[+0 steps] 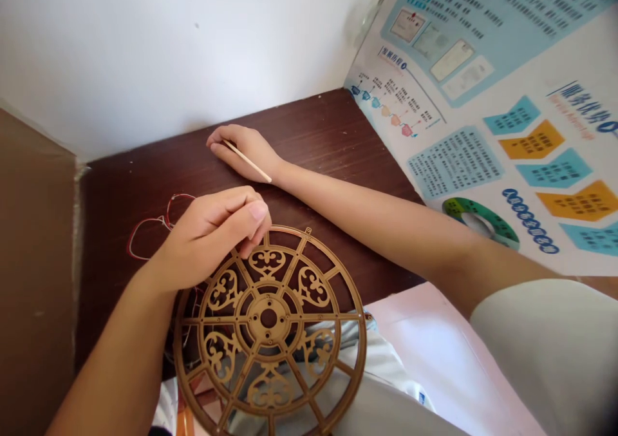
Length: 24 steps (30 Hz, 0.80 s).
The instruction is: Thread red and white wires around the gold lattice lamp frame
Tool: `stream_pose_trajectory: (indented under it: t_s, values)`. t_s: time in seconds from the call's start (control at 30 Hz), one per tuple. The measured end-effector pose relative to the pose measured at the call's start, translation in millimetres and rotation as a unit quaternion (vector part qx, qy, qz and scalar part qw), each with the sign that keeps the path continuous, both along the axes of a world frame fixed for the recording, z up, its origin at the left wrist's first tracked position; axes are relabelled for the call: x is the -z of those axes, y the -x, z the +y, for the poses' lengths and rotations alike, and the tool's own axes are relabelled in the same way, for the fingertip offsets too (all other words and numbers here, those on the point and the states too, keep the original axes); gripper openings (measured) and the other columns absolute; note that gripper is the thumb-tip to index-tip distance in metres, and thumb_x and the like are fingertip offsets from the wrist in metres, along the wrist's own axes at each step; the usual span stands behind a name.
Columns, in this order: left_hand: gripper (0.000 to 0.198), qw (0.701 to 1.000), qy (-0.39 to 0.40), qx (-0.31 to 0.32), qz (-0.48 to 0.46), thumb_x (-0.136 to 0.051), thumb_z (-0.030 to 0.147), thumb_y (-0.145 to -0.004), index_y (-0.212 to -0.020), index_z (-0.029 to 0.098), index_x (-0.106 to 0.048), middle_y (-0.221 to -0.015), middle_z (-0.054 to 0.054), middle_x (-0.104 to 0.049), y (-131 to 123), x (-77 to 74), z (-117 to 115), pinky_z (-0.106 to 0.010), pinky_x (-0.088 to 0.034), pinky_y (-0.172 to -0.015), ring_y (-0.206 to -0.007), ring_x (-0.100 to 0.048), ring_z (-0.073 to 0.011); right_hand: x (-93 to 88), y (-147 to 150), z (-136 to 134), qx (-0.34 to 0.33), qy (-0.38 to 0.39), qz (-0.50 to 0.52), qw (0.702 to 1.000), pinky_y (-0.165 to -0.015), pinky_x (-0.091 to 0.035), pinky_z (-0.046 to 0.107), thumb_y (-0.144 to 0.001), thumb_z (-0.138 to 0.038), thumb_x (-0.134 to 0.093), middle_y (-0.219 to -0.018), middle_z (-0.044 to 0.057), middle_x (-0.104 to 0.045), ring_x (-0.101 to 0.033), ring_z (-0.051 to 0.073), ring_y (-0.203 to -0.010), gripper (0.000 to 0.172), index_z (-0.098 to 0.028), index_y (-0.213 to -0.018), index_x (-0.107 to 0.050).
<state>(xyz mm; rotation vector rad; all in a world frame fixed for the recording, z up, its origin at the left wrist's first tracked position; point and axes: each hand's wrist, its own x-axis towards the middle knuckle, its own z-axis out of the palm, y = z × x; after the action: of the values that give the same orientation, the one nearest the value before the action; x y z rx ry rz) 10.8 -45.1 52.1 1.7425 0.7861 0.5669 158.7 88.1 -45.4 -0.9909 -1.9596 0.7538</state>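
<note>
We look down at two bare arms over a dark reddish-brown wooden table (328, 127); the left hand (207, 236) is curled narrow, its fingers (236, 207) bent down onto the upper rim of a gold wheel (255, 307), and it seems to hold the wheel up, though we cannot tell how firmly; the wheel is round and openwork, with spokes, heart-like scrolls and a central hub with a hole; it hangs tilted past the table's edge, over our lap, with pale clothing (381, 359) showing through its gaps.

The right hand (244, 152) rests on the table, well up from the left one, closed narrow around a thin wooden stick (251, 164); the stick lies slanted across the hand, one end out by the fingertips and the other near the wrist.

Thin red and white wires (145, 221) lie in loose loops on the table, just beside the left hand; a white wall (168, 37) rises behind the table; a brown cardboard panel (33, 262) stands at the left; a blue and orange printed poster (483, 133) covers the right side; a pale sleeve (545, 352) covers the right upper arm; a pale pink sheet (434, 359) lies below the table's edge.
</note>
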Motion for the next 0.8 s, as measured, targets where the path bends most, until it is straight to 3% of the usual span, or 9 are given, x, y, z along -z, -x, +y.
stream_pose_trajectory:
  t_s: [0.2, 0.33, 0.5, 0.63, 0.8]
  values:
    - [0.029, 0.987, 0.138, 0.081, -0.022, -0.062, 0.040, -0.113, -0.093, 0.020, -0.059, -0.098, -0.003, -0.084, 9, 2.2, 7, -0.021, -0.052, -0.059, -0.067, -0.078, -0.0117, 0.9, 0, -1, -0.008, -0.011, -0.002, 1.000, -0.102, -0.051, 0.035, -0.105, -0.033, -0.052, -0.116, 0.007, -0.079, -0.071, 0.022, -0.107, 0.028, -0.015, -0.109, -0.074]
    - [0.030, 0.976, 0.197, 0.094, -0.023, -0.057, 0.044, -0.116, -0.095, 0.022, -0.052, -0.074, 0.002, -0.079, 10, 2.5, 6, -0.019, -0.050, -0.055, -0.059, -0.074, -0.0114, 1.1, -1, -1, -0.012, -0.012, -0.006, 1.000, -0.099, -0.050, 0.034, -0.104, -0.032, -0.053, -0.114, 0.008, -0.079, -0.070, 0.021, -0.104, 0.028, -0.014, -0.109, -0.073]
    - [0.031, 0.986, 0.140, 0.092, 0.023, -0.064, 0.040, -0.111, -0.088, 0.021, -0.056, -0.060, 0.007, -0.061, 12, -1.3, 9, -0.017, -0.041, -0.051, -0.050, -0.051, -0.0064, 0.2, -1, -2, -0.012, -0.009, -0.015, 1.000, -0.098, -0.050, 0.033, -0.105, -0.032, -0.054, -0.113, 0.008, -0.079, -0.069, 0.020, -0.104, 0.026, -0.014, -0.108, -0.073]
    - [0.024, 0.986, 0.096, 0.098, 0.098, -0.071, 0.038, -0.105, -0.090, 0.020, -0.065, -0.068, 0.005, -0.064, 16, -5.8, 14, -0.018, -0.044, -0.056, -0.060, -0.056, -0.0086, 1.7, 0, -2, -0.004, -0.012, -0.019, 1.000, -0.103, -0.050, 0.035, -0.105, -0.029, -0.055, -0.116, 0.007, -0.079, -0.070, 0.021, -0.106, 0.023, -0.016, -0.108, -0.073]
    - [0.026, 0.975, 0.008, 0.077, 0.210, -0.067, 0.045, -0.105, -0.094, 0.021, -0.072, -0.078, 0.003, -0.068, 28, -8.0, 19, -0.022, -0.046, -0.062, -0.068, -0.058, -0.0112, 5.1, 1, 0, 0.000, -0.020, -0.020, 1.000, -0.101, -0.051, 0.035, -0.105, -0.026, -0.056, -0.115, 0.006, -0.079, -0.070, 0.022, -0.106, 0.020, -0.017, -0.108, -0.073]
